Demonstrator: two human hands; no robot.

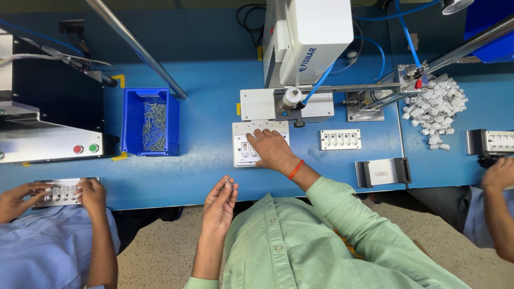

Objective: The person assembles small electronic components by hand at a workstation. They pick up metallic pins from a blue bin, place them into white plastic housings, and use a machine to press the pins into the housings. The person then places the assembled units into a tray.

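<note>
Pinched between the fingertips of the left hand (219,206) is a small silvery metal screw (229,184), held up just off the near edge of the long blue worktable (203,166). Fingers of the right hand (272,150) lie spread flat on a white rectangular fixture plate with slots (243,150), clasping nothing. Right behind that plate stands a white dispensing machine with a blue hose (308,37). Further left sits a blue plastic bin of loose screws (151,120). A heap of small white plastic parts (436,107) lies well apart to the right. Co-workers' hands work at both sides.
</note>
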